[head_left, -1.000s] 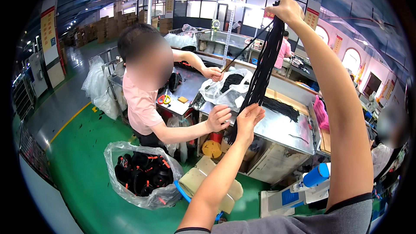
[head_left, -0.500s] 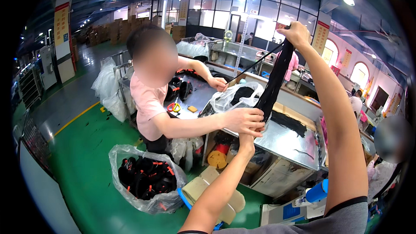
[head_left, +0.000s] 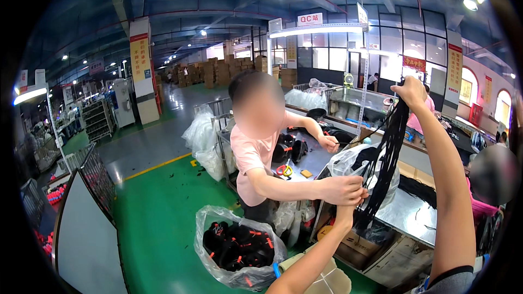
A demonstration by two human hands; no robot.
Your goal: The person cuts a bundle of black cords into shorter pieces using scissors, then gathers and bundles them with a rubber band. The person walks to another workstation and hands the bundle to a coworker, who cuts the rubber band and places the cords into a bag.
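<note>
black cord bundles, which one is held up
The hanging bundle, its top in the wearer's raised right hand; the bundle to its right lies on the metal table.

The black cords, bunched together earlier, now hang fanned into looser strands.

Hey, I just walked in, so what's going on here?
The camera wearer's right hand holds up a bundle of black cords by its top end. The left hand is lower, mostly hidden behind one hand of a co-worker in pink. The co-worker's other hand is left of the bundle. A clear bag of black items stands on the green floor.
</note>
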